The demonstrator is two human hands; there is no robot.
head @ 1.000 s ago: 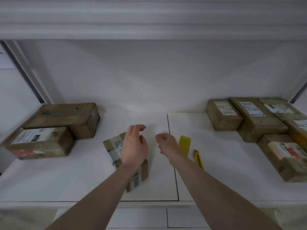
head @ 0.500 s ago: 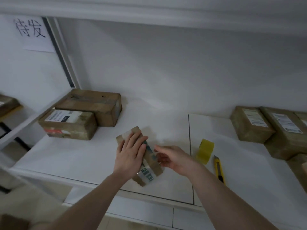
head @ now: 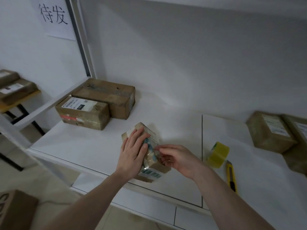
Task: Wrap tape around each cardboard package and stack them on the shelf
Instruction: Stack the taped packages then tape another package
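From the head camera, a small brown cardboard package with printed tape bands is lying on the white shelf board, close to its front edge and roughly mid-shelf. The left hand is pressing flat on the package's left side, fingers spread over the top and holding it steady. The right hand is working at the package's right face with fingers curled narrow; thumb and forefinger seem to be pinching something thin there, perhaps a tape end, though that is too small to tell for certain.

Just to the right, a yellowish roll of clear tape is standing on edge, and a yellow utility knife is lying near it. Two larger brown taped cartons are sitting together at the shelf's back left, and more labelled brown boxes are waiting on the right.

The step in hand looks like smoothing or finishing the wrap on this package. The next move probably calls for pressing the loose end down firmly, then lifting the package with both hands toward the left-hand cartons.
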